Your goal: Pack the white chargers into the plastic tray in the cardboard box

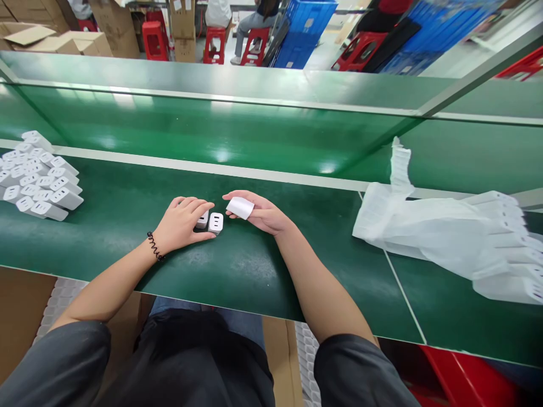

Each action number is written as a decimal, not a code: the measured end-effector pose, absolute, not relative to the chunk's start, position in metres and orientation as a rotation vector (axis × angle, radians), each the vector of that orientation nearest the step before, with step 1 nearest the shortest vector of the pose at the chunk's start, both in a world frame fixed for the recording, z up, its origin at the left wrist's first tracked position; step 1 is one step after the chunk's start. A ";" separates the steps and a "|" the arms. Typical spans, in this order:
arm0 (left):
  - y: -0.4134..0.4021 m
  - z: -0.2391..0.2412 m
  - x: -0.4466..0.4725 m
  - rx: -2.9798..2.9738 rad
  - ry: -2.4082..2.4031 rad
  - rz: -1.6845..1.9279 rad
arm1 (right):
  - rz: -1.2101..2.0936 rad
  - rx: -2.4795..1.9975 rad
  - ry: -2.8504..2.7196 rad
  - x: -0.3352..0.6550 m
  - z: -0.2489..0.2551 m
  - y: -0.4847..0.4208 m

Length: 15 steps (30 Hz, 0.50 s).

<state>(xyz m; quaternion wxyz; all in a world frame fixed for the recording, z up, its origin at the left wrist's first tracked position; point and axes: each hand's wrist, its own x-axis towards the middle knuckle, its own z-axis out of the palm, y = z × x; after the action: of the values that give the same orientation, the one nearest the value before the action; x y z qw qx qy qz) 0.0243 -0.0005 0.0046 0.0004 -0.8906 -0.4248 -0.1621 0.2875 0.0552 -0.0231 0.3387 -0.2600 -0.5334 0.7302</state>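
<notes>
Fingers of the left hand (180,226) are spread around two white chargers (216,224) on the green bench (237,268), one partly hidden, grip unclear. A white block (240,208) is pinched by the right hand (267,215), some fingers covered. Carton labels (178,5) are unreadably small.

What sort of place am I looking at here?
Probably a factory or packing workshop: a long green workbench bears a pile of white plug-like blocks, with blue crates and red stools beyond it.

Bright light glares off the green panel (263,138).
</notes>
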 end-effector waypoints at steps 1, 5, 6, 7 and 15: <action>0.000 0.006 0.022 -2.807 -1.358 -0.498 | 1.906 -0.639 -1.407 0.288 -0.022 0.055; 0.003 0.008 0.019 -2.854 -1.431 -0.449 | 1.804 -0.648 -1.425 0.287 -0.021 0.055; 0.004 0.008 0.019 -2.861 -1.435 -0.442 | 1.740 -0.725 -1.421 0.286 -0.021 0.055; 0.004 0.008 0.019 -2.864 -1.435 -0.440 | 1.676 -0.801 -1.423 0.284 -0.021 0.054; 0.002 0.001 0.024 -2.850 -1.369 -0.482 | 1.505 -1.005 -1.824 0.291 -0.004 0.045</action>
<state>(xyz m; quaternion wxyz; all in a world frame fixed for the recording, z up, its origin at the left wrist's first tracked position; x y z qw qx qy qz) 0.0236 0.0017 0.0013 -0.0280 -0.8908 -0.4278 -0.1506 0.2911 0.0452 -0.0043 0.2823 -0.3754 -0.6811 0.5618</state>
